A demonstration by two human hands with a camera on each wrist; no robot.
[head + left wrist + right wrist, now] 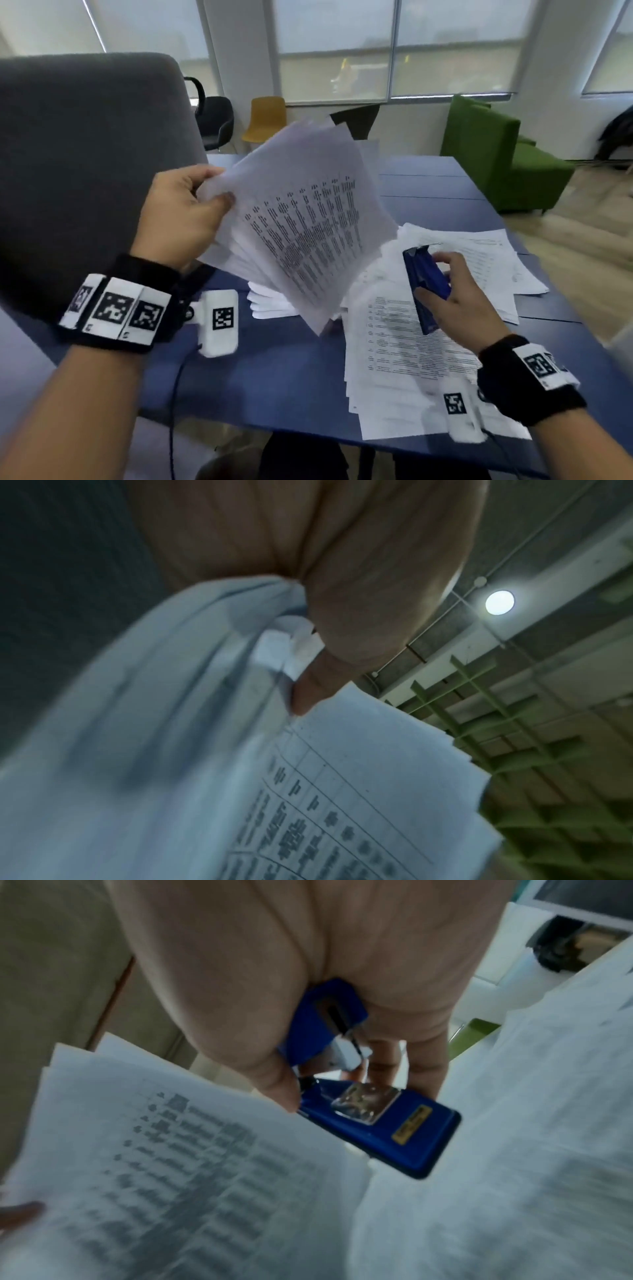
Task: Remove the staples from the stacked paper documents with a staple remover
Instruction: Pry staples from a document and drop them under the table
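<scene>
Your left hand (185,212) pinches a sheaf (298,219) of printed pages by one corner, thumb on top, lifting it fanned and tilted above the blue table (274,387). Your right hand (459,301) grips the blue staple remover (426,286), fingers curled round it, thumb on its near side, just above the loose sheets (404,359) spread over the table. More sheets (270,305) lie stacked under the raised sheaf. Behind stands a grey chair back (89,164).
</scene>
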